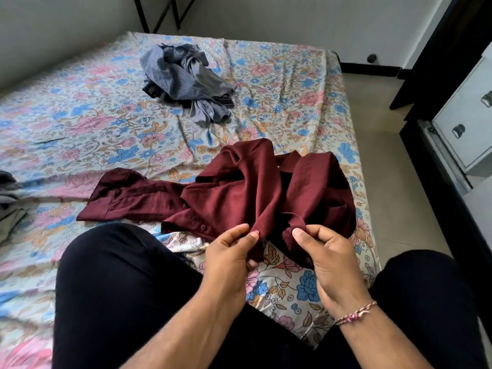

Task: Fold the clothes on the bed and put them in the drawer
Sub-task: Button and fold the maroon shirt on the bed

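Floral bed (80, 107), maroon shirt (239, 187) lying crosswise, sleeve leftward

Home bedroom: bed (80, 107), floral sheet (279, 75), drawers (463, 121).

No text, label, brand, number or sign can be read anywhere in the view.
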`<state>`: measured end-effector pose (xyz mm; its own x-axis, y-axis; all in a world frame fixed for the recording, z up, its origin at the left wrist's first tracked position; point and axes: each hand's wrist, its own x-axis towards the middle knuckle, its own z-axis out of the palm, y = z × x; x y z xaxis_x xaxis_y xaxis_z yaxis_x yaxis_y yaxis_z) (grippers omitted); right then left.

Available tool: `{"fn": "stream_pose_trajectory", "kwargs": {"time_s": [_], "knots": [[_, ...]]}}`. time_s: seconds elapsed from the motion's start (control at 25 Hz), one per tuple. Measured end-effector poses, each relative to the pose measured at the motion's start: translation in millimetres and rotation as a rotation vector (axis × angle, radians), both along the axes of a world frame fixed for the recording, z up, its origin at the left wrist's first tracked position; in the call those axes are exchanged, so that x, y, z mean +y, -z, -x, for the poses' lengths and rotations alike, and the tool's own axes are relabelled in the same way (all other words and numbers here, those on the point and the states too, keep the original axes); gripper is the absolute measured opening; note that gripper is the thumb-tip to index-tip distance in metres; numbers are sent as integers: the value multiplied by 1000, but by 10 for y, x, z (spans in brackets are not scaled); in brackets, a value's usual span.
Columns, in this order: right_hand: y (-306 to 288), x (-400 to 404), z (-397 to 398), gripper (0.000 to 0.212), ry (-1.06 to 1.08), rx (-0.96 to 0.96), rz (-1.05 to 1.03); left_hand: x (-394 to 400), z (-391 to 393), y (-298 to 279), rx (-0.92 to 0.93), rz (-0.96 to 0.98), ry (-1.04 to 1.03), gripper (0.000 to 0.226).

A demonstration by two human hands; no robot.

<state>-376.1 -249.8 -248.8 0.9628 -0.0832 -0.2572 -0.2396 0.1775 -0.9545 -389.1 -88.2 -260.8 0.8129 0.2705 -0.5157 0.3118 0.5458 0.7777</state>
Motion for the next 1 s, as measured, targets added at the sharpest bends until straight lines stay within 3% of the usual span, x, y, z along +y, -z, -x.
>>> {"fn": "stream_pose_trajectory", "kwargs": {"time_s": [0.12, 0.24, 0.56, 0.72, 1.0], "knots": [[50, 145, 84, 9, 29, -83, 45, -117, 66, 13, -10, 2, 91, 10], [91, 221, 116, 10, 57, -147, 141, -172, 74, -28, -133, -64, 124, 5], [140, 212, 138, 9, 92, -269, 234, -224, 89, -112, -311, -271, 88, 13], [138, 199, 129, 17, 94, -309, 213, -217, 63, -52, -331, -419, 96, 10], [187, 160, 70, 24, 11, -375, 359, -196, 21, -16, -317, -496, 75, 9]]}}
